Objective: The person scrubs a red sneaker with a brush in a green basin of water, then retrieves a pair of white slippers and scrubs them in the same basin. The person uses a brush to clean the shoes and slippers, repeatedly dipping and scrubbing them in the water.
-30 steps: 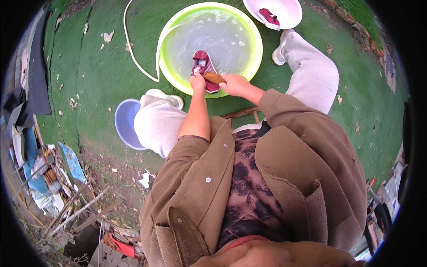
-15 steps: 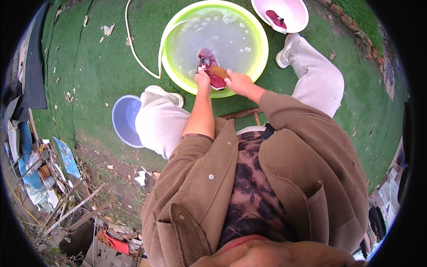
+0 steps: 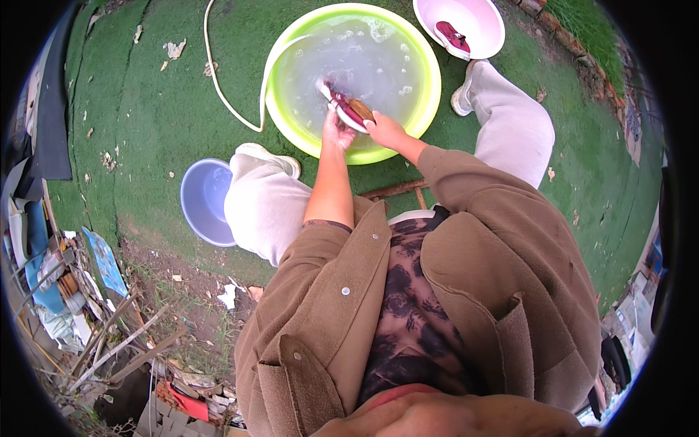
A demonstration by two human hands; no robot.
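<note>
A dark red shoe (image 3: 342,104) with a white sole is tilted on its side over the cloudy, sudsy water in a lime-green basin (image 3: 435,80). My left hand (image 3: 337,132) grips the shoe from below, its fingers wrapped along the sole. In my right hand (image 3: 384,132) is a brown scrubbing brush (image 3: 362,111), its head pressed against the shoe's upper. The brush's bristles are hidden against the shoe. Part of the shoe's near end is covered by my hands and the brush.
A second dark red shoe (image 3: 453,38) lies in a pink basin (image 3: 486,25) at the far right. A pale hose (image 3: 218,95) runs over the basin's left rim. Beside my left leg stands a blue bucket (image 3: 196,200). Scrap wood (image 3: 135,349) and rubble lie at the lower left.
The shoe has turned from toe-toward-me and upper-up to tilted on its side, showing its white sole edge. My left hand has shifted beneath it, and the brush has moved along the upper.
</note>
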